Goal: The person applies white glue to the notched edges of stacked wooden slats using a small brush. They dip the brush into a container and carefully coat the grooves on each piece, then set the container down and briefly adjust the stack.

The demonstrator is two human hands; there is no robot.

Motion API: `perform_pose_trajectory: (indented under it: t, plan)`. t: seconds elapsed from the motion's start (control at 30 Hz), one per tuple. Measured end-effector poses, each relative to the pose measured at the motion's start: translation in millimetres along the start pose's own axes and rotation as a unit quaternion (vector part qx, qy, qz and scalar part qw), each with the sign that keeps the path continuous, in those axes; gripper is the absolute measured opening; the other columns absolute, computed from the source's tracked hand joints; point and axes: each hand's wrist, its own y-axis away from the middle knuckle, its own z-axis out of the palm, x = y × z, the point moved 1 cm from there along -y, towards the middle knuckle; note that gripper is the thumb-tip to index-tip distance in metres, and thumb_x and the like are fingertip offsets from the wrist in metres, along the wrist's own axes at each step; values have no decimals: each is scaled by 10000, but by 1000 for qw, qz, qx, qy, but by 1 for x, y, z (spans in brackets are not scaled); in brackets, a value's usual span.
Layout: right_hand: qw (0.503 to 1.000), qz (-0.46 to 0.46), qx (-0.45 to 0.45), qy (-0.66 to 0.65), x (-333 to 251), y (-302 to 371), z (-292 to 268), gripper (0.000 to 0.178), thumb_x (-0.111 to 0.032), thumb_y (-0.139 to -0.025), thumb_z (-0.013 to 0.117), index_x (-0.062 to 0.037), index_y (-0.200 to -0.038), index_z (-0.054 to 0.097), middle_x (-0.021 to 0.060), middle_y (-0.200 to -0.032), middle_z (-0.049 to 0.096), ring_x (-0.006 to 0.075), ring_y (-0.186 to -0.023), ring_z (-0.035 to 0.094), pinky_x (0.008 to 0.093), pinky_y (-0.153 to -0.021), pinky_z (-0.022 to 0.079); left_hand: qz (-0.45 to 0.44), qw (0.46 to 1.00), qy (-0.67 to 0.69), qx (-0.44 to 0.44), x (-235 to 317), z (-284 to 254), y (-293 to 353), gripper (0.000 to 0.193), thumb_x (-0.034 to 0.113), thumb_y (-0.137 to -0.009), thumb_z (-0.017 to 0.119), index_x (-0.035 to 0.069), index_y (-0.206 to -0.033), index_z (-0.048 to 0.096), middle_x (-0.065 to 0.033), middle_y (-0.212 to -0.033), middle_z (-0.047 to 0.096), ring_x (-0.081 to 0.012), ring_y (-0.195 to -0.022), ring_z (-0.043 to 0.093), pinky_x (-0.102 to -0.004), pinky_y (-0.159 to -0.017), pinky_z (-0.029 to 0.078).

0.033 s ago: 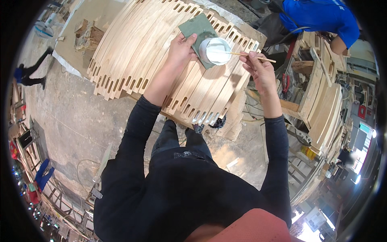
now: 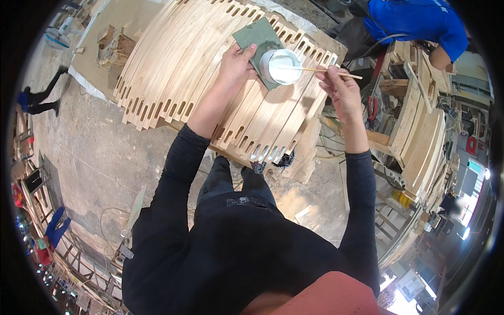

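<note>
My left hand [image 2: 239, 64] grips the near left edge of a flat green board [image 2: 257, 37], thumb on top. On that board stands a white tub [image 2: 265, 65] of white, glue-like liquid [image 2: 283, 65]. My right hand [image 2: 341, 89] pinches a thin wooden stick [image 2: 310, 69], whose far end dips into the liquid. Under the board lies a row of pale wooden slats [image 2: 173, 58], laid side by side, with oblong slots at both ends. White liquid coats a few slots [image 2: 268, 154] at the near right end.
A person in a blue shirt [image 2: 415, 21] bends over at the far right, beside stacked wooden parts [image 2: 401, 84]. Red-handled pliers [image 2: 372, 107] hang there. Hoses and cables lie to the right. At the left edge another person's legs [image 2: 44, 100] show on the concrete floor [image 2: 105, 173].
My right hand has shifted slightly right with the stick, whose tip stays in the tub. The left hand and board have not moved. The legs at the left edge have moved slightly.
</note>
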Motion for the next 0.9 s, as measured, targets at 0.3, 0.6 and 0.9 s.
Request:
perform_pose_trajectory:
  t: [0.3,0.6,0.9]
  plan:
    - [929,-275,145,201,-37,-39,-39,221,-195,-903,643,10,-874,563,126,-802,688,164,-727,688,233,-627,536,12,1000,2,-7,2,1,-5,314,218,-921,603,27,-1159,530,-119,-1007,655,-220,-847,673,-344,-718,563]
    - [857,-342,179,342,-26,-61,-52,212,-166,-905,637,27,-849,566,131,-818,692,154,-746,685,247,-655,547,6,1000,-18,-19,4,1,-4,320,230,-929,591,29,-1169,525,-114,-992,657,-209,-836,672,-331,-704,559]
    - [842,-329,158,398,-31,-53,-41,204,-167,-904,637,13,-831,578,98,-770,694,116,-720,674,226,-656,522,9,1000,-28,-8,2,-1,-6,316,224,-928,590,37,-1172,517,-121,-1020,652,-223,-863,669,-352,-722,566]
